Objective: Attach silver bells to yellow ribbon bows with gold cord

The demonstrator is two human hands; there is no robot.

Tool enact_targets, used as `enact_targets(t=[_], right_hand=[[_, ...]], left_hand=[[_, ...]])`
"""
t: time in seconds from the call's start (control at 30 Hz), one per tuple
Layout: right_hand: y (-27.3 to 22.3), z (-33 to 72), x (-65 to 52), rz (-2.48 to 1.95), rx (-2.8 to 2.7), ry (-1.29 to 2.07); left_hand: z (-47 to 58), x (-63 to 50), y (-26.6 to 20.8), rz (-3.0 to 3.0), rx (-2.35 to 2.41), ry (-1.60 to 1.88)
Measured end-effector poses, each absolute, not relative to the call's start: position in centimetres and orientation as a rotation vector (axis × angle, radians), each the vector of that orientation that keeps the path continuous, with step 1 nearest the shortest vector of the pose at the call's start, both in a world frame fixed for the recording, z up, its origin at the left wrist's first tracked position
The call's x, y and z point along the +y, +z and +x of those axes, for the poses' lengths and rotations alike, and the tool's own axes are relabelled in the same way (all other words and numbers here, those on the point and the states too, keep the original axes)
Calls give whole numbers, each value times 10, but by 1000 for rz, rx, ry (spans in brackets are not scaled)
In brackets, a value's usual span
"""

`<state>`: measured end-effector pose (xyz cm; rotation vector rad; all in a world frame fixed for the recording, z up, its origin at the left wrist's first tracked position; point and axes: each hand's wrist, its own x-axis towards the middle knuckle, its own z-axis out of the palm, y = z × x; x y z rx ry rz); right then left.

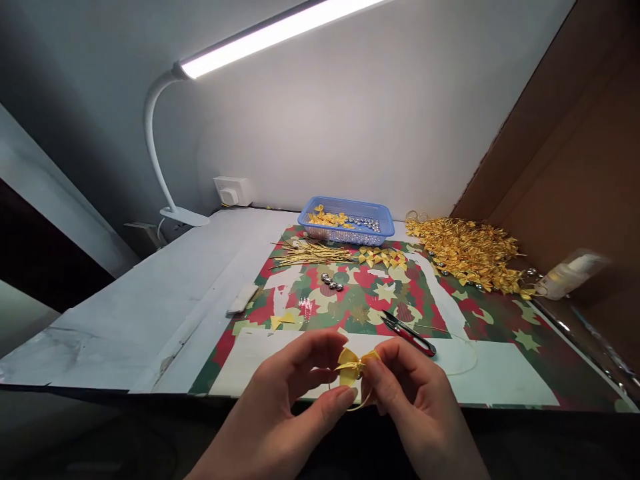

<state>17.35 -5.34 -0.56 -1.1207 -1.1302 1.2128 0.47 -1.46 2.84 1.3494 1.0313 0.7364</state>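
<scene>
A small yellow ribbon bow (349, 375) is held up between my two hands at the table's front edge. My right hand (413, 387) pinches its right side between thumb and fingers. Curled round the left side of the bow is my left hand (297, 390), its thumb at the lower edge and a fingertip near the top. A thin yellow cord (357, 407) loops below the bow; a small shiny bell seems to sit at its middle, partly hidden by my right thumb. Just beyond my right hand lie black thread snips (410, 333), with a loose thin cord (475, 360) beside them.
A blue basket (345, 238) of bows and silver bells stands at the back. In front lie yellow cords (315, 253), several bows (383, 257) and silver bells (332, 283). A heap of finished-looking bows (465, 253) and a bottle (565, 277) are right; a lamp (155, 147) arches left.
</scene>
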Motion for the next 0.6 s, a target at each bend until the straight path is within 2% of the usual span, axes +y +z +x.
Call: enact_targets(t=[0.17,0.6], right_hand=[[-9,174,-55,-1093,-1154,1277],[-10,169,-60,-1155,-1087,1203]], left_hand=[[11,-9,37,1183,802,689],[6,-8,23,1197,801,718]])
